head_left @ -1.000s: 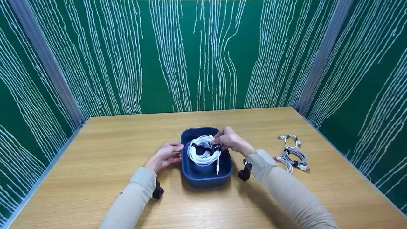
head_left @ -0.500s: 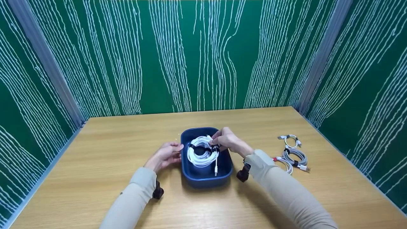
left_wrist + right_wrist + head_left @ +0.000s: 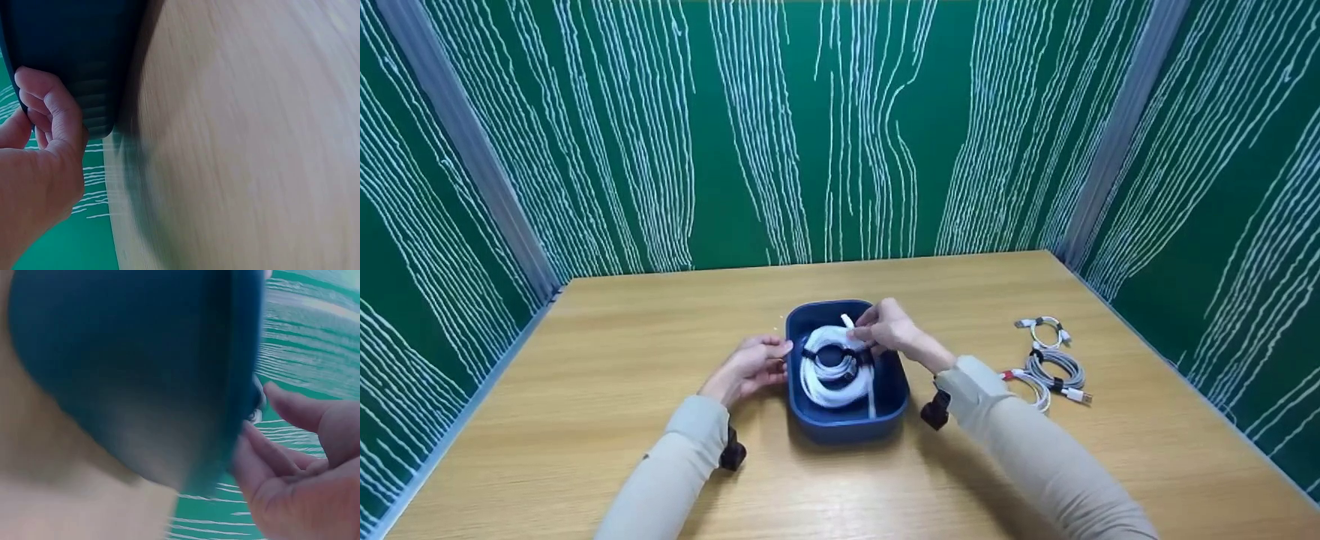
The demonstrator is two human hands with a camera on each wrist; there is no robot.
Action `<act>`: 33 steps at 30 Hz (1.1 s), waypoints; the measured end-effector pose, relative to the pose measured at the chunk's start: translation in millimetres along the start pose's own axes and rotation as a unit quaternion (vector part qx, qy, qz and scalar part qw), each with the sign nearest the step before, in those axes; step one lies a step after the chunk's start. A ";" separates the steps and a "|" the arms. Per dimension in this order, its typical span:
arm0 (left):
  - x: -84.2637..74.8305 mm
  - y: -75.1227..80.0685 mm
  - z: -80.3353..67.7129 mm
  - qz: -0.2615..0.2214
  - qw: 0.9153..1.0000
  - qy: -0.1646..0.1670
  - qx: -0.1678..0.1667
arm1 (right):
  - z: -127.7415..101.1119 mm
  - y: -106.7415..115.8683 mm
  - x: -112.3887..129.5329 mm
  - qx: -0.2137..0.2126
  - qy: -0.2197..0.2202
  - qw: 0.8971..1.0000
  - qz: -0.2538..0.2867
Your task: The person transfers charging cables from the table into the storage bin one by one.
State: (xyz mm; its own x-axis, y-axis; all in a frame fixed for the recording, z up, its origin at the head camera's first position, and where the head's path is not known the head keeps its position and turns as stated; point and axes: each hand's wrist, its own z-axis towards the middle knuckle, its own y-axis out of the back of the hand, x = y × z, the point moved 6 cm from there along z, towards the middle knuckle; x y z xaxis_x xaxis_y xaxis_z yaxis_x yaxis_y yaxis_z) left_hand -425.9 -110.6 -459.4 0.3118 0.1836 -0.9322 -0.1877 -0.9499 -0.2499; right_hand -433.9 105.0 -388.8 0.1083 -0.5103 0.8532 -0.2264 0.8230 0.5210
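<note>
the coiled white cable bundle (image 3: 834,367) has sunk lower into the dark blue plastic tub (image 3: 840,424), nearly settled. right hand (image 3: 889,331) fingers pinch its end; left hand (image 3: 750,365) grips the tub's wall.

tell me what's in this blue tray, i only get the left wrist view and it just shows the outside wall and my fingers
Observer: A coiled white cable bound with black straps lies inside the blue tray.
Operator: where's the other hand
Observer: The right hand is over the tray's far right side, fingers at the coil's top.
Operator: anything else on the table
Observer: Three smaller bundled cables lie on the wooden table to the right of the tray, apart from it.
</note>
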 end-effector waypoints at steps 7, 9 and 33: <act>0.6 -0.2 2.3 -0.001 1.000 0.003 -0.006 | -4.1 24.8 16.7 -0.075 0.069 0.992 -0.077; 0.9 0.2 2.2 0.000 1.000 0.003 -0.010 | -4.8 32.6 14.0 -0.082 0.067 0.992 -0.071; 0.7 -0.4 -2.1 0.000 1.000 -0.001 0.001 | -39.1 95.7 -68.7 -0.011 0.041 0.983 -0.177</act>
State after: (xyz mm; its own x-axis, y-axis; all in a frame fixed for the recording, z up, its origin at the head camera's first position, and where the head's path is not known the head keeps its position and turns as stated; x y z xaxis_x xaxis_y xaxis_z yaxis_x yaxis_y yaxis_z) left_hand -423.7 -110.6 -459.4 0.3102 0.1833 -0.9328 -0.1892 -0.9497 -0.2495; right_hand -425.2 228.6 -396.5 0.2550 -0.7448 0.6166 -0.1400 0.6026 0.7857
